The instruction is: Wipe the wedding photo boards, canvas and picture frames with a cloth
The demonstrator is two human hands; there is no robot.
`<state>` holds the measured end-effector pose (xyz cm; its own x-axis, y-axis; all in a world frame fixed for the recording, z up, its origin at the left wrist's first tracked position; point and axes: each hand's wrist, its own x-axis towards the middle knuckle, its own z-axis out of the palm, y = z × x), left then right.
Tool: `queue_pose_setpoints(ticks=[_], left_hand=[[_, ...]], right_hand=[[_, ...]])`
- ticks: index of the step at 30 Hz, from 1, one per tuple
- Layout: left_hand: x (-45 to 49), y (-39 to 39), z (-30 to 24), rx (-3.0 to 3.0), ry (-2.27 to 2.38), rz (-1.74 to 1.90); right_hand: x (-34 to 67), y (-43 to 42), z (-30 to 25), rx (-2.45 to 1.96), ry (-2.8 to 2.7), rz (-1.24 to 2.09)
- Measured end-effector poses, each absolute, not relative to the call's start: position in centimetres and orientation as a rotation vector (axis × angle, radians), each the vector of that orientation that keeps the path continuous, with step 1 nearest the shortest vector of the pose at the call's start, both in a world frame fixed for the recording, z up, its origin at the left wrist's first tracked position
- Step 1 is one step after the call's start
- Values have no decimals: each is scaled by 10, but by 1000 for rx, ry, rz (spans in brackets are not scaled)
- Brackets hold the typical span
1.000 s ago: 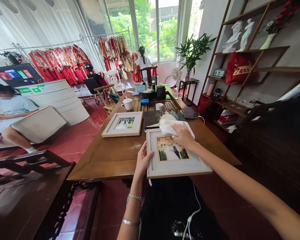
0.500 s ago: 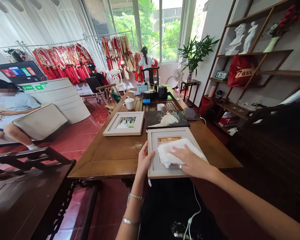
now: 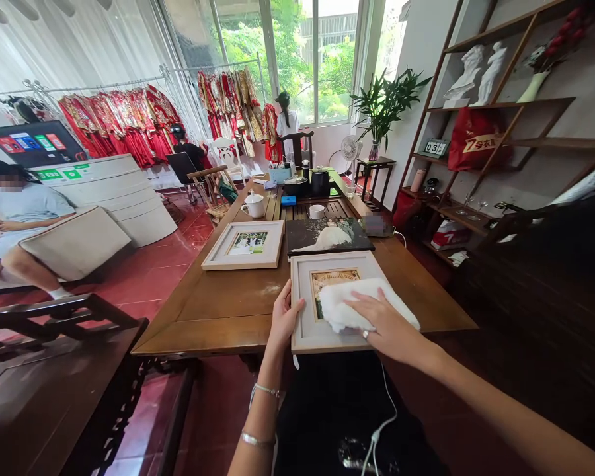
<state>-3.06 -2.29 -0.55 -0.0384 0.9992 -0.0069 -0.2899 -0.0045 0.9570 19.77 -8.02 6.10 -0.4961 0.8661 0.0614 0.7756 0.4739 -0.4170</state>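
A light wooden photo frame (image 3: 307,291) lies flat at the near edge of the long wooden table (image 3: 228,311). My left hand (image 3: 283,317) grips the frame's left rim, thumb on top. My right hand (image 3: 384,324) lies flat, fingers together, pressing a white cloth (image 3: 361,301) onto the frame's glass over the lower half of the picture. A ring shows on one right finger. Two bracelets sit on my left wrist.
Behind the frame lie a second light frame (image 3: 244,244) and a dark unframed photo print (image 3: 327,236). Farther back stand a white teapot (image 3: 254,205), a cup (image 3: 317,211) and a tea tray. A dark bench (image 3: 64,370) is at left, shelves (image 3: 480,125) at right, a seated person (image 3: 14,225) far left.
My right hand slid the white cloth from the frame's top edge down over the picture toward me, then slightly right. My left hand kept its hold on the frame's left rim.
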Motion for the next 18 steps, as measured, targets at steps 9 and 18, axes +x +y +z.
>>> queue_pose_setpoints(ticks=[9,18], left_hand=[[-30,-22,-6,967,994,1351],[-30,-20,-7,1014,999,1362]], right_hand=[[159,26,60,-1550,-2254,250],[151,24,54,-1403,-2487,341]])
